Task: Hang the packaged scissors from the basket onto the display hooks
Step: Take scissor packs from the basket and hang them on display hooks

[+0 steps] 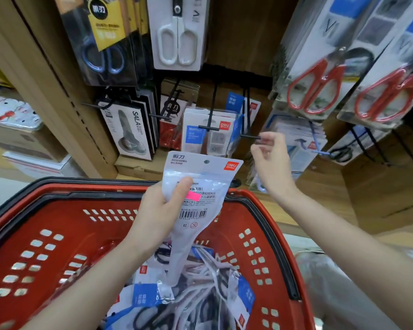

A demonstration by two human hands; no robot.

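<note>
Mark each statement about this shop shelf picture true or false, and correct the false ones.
1. The left hand grips a white plastic scissors packet. True.
2. The red plastic basket holds nothing. False: further packets lie in it.
3. The right hand holds a second packet. False: it holds none; its fingers reach the tip of a black metal hook.
4. The large scissors hanging at the upper right have red handles. True.
</note>
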